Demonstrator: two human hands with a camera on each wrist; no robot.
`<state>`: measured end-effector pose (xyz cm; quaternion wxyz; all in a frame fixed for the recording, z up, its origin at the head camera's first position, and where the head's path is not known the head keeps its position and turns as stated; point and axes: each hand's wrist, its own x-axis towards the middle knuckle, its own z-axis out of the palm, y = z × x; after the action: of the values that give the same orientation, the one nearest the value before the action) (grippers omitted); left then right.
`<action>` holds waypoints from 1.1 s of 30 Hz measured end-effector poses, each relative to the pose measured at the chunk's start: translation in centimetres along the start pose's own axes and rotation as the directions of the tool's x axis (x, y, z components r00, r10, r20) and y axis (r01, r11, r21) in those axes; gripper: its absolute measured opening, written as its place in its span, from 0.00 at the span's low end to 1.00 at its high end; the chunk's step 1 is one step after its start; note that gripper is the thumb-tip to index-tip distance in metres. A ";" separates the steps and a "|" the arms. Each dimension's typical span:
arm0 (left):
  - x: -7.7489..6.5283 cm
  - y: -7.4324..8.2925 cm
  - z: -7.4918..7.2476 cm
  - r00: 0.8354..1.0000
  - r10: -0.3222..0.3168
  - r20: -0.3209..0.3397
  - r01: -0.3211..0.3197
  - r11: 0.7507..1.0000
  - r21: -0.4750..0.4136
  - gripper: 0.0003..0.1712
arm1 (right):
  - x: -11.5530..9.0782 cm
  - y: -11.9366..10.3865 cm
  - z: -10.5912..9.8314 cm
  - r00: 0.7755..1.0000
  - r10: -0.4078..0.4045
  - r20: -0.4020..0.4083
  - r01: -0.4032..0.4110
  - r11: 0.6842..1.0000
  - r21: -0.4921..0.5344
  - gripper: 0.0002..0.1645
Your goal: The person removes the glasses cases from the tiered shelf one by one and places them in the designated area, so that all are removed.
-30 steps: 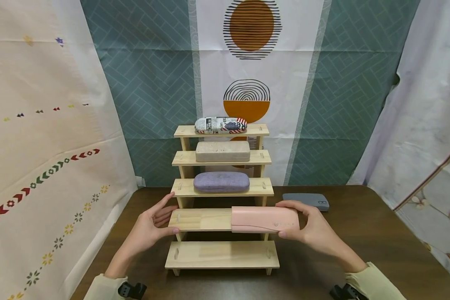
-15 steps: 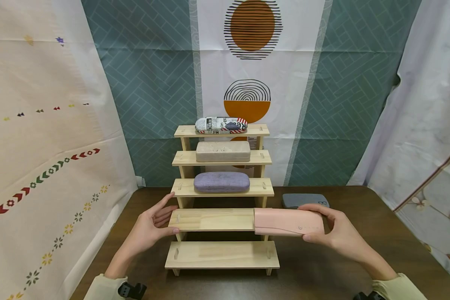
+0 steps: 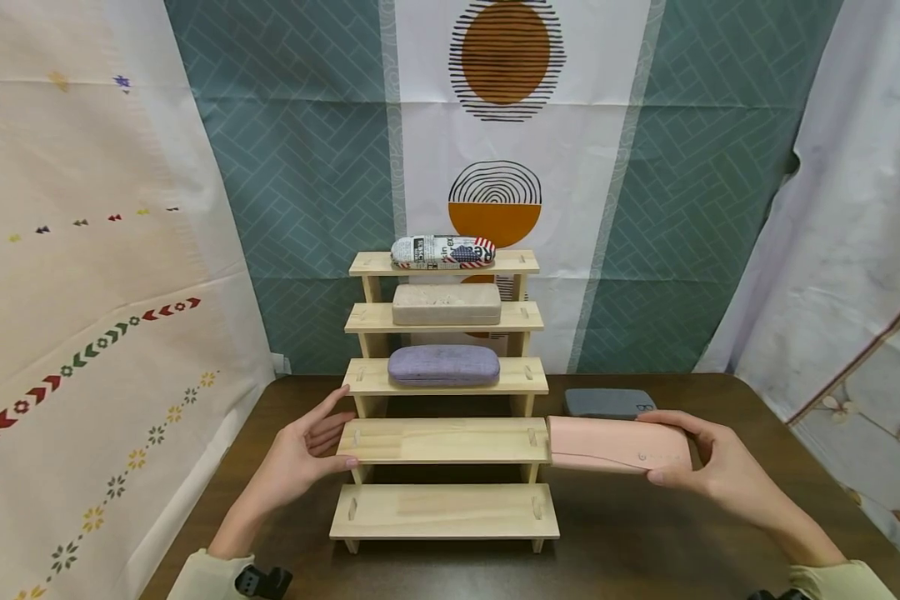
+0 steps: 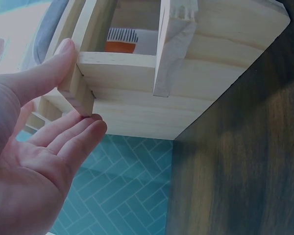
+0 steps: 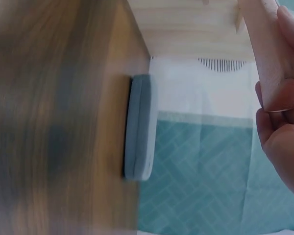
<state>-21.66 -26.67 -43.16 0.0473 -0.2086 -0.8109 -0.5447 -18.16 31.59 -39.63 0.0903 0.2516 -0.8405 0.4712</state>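
Observation:
My right hand [image 3: 708,467] pinches the right end of a pink glasses case [image 3: 607,444], thumb at the front and fingers behind. The case is held level beside the right end of the second tier from the bottom of a wooden tiered display shelf [image 3: 442,442]. In the right wrist view the case [image 5: 274,58] is raised above the table. My left hand [image 3: 303,462] holds the left end of that same tier. The left wrist view has its thumb [image 4: 51,68] on one edge of the board and its fingers at the opposite edge.
Upper tiers carry a purple glasses case [image 3: 442,365], a beige case [image 3: 446,305] and a newspaper-print case [image 3: 442,251]. A grey glasses case [image 3: 603,402] lies on the dark wooden table [image 3: 645,542], behind the pink one. Patterned cloths hang behind and at both sides.
My right hand has slid the pink glasses case rightward off the second tier, out past its right end. The left hand keeps its place on the shelf.

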 end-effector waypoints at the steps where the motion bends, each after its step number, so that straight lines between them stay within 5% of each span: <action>1: 0.0 0.0 0.0 1.000 -0.001 0.002 0.001 1.000 -0.003 0.61 | -0.1 0.1 -0.2 1.000 0.000 0.000 0.000 1.000 -0.004 0.40; 20: 0.0 0.1 -0.1 1.000 0.005 0.011 -0.005 1.000 0.014 0.61 | -1.2 3.2 -2.3 0.999 0.036 -0.036 -0.039 0.995 -0.088 0.38; 33: 0.0 0.1 -0.1 1.000 0.009 0.015 -0.009 1.000 0.021 0.60 | -1.5 6.3 -2.9 0.987 0.160 0.024 -0.159 0.986 -0.050 0.36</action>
<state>-21.65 -26.76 -43.02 0.0458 -0.2159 -0.8161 -0.5341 -20.30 37.21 -43.38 0.0465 0.1878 -0.8703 0.4529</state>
